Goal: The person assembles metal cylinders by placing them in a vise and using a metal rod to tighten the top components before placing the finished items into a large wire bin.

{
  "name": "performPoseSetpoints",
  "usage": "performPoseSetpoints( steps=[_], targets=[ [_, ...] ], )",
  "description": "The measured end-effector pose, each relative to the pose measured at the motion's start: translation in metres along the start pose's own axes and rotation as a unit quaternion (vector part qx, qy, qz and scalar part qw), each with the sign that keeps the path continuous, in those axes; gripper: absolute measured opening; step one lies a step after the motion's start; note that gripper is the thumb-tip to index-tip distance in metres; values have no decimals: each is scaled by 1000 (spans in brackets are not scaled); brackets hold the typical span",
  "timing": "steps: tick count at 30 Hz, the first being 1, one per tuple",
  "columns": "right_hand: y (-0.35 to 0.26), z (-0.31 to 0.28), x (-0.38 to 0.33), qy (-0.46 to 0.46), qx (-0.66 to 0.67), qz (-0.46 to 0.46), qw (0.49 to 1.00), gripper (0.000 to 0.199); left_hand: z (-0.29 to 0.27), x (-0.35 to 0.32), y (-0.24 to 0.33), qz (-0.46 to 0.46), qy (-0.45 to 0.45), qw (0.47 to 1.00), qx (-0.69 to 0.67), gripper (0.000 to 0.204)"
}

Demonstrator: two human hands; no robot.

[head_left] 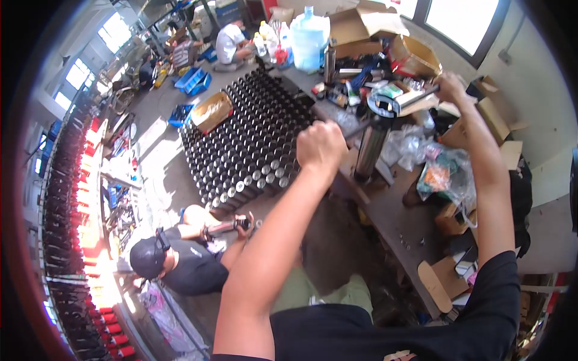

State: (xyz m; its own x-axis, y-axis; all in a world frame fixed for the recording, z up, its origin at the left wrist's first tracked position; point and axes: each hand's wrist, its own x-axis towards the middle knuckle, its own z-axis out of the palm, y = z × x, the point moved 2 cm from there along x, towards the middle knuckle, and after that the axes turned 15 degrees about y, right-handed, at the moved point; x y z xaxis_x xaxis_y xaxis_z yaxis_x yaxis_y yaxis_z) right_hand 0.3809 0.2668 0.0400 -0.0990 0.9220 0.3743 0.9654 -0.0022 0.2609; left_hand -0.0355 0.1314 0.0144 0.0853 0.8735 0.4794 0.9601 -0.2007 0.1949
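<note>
the left hand (322,144) was clamped around the left bar of a two-handled tool (395,109), its knuckles uppermost. the right hand (451,88), farther off and to the right, was closed on the end of the opposite bar. between the two hands the tool's ring sat at the top of a shiny metal cylinder (369,149), which stood roughly upright at the left edge of the counter (394,222) (what held its foot, i could not tell).

to the right of the cylinder, clear plastic bags (448,177) lay on the counter, one with green and orange stuff inside. nearer was a piece of cardboard (433,286), and at the far end stood open cardboard boxes (415,55) and a pale blue water jug (308,45).

left of the counter lay a big stack of dark cylinders (241,141) with silvery ends, an open carton (208,124) resting on top and a blue bin (192,82) on the floor beyond. at the near left a co-worker (192,268) in a black cap had a metal tube (223,228) in hand, and far off another person (230,47) in a white top sat low down.
</note>
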Motion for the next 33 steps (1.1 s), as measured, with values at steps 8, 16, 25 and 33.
performPoseSetpoints(
  steps=[8, 16, 25, 33],
  targets=[
    [-56, -70, -72, 48, -41, 187, 980, 36, 12, -5, -32, 136, 68, 986, 66, 32],
    [-108, -147, -245, 148, -106, 350, 919, 30, 114, 138, -48, 375, 252, 892, -26, 49],
    [-226, -192, -312, 25, -306, 470, 827, 35, 170, 198, 13, 531, 299, 719, -334, 30],
    [-257, -211, -257, 3, -257, 617, 744, 26, 161, 193, -7, 503, 226, 733, -398, 26]
  ],
)
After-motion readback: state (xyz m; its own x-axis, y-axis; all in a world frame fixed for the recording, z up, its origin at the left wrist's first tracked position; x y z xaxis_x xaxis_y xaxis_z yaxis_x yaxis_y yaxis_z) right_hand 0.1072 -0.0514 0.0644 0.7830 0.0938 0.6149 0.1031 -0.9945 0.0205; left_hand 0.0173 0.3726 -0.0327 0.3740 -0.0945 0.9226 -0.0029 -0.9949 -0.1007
